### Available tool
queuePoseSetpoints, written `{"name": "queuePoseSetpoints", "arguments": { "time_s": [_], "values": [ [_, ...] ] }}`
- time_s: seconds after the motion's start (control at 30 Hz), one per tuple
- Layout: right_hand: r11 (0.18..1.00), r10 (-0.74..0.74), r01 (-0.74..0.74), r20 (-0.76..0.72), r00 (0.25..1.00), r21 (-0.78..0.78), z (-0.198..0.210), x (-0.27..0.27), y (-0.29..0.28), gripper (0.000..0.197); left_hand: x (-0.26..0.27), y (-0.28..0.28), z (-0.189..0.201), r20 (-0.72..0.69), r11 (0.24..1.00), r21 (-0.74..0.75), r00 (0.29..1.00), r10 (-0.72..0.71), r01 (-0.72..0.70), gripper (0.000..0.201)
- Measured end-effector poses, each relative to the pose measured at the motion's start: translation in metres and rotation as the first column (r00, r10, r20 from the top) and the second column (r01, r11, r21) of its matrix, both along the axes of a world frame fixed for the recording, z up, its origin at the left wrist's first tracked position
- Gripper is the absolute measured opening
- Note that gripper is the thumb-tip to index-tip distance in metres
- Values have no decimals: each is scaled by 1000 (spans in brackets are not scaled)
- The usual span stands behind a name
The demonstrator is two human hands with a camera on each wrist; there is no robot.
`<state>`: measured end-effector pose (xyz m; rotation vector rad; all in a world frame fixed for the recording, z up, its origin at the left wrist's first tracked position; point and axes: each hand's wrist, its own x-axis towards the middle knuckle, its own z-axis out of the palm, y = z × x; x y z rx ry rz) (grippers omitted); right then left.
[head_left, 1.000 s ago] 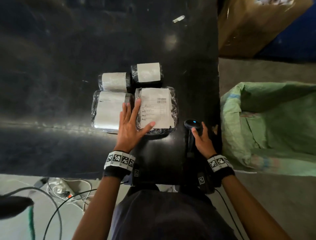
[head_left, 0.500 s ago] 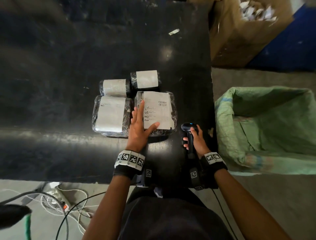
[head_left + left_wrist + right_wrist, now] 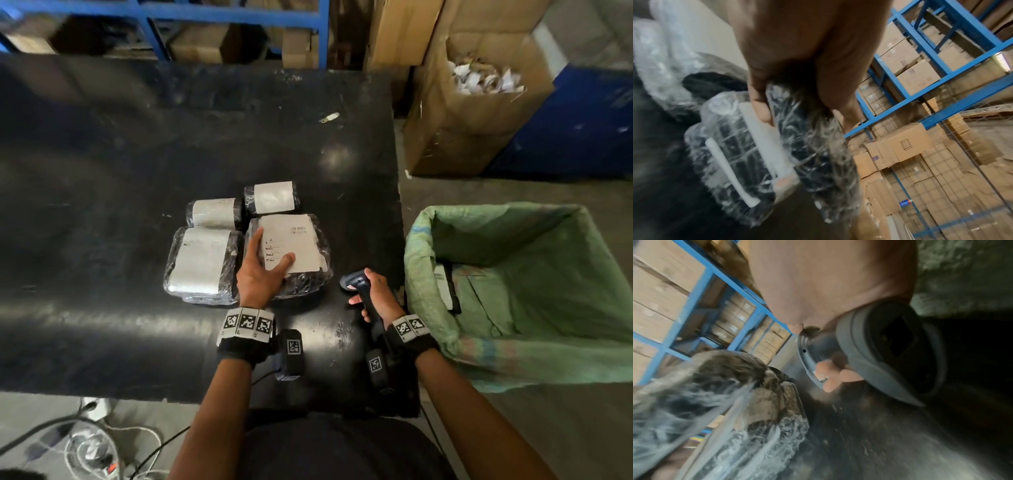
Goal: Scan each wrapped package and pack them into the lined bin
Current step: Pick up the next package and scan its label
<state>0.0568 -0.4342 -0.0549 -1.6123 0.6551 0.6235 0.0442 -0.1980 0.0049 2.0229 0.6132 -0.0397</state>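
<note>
Your left hand gripped the near-right package, thumb on its label and fingers wrapped over its left edge. Your right hand clenched the scanner, just right of that package. Three more packages lay left of and behind it; the bin stood further right, off the table. For a clean read, you needed the barcode uncovered, the film flat, and the scanner aimed squarely.
</note>
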Motion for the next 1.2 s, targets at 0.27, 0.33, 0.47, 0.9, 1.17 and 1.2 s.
{"name": "queuePoseSetpoints", "arguments": {
  "time_s": [0.27, 0.33, 0.47, 0.9, 1.17, 1.2],
  "values": [
    [1000, -19, 16, 206, 978, 20, 76, 19, -18, 62, -7, -13, -25, 308, 970, -238, 943, 124, -49, 66],
    [997, -14, -9, 265, 964, 82, 103, 21, -22, 64, -5, -21, -22, 381, 986, -166, 920, 91, -29, 66],
    [971, -3, -89, 388, 922, 220, 152, 14, -20, 62, 1, -43, -5, 497, 998, -13, 866, 58, -59, 66],
    [954, -40, -111, 484, 874, 279, 196, -13, -8, 64, -2, -72, 12, 559, 997, -17, 826, 72, -75, 68],
    [996, 38, -63, 362, 931, 58, 122, 1, -6, 57, -9, -47, 5, 530, 988, 21, 839, 121, -155, 68],
    [998, 56, -62, 311, 949, 11, 106, 0, -7, 59, -10, -42, 3, 528, 985, 46, 841, 117, -166, 67]
  ]
}}
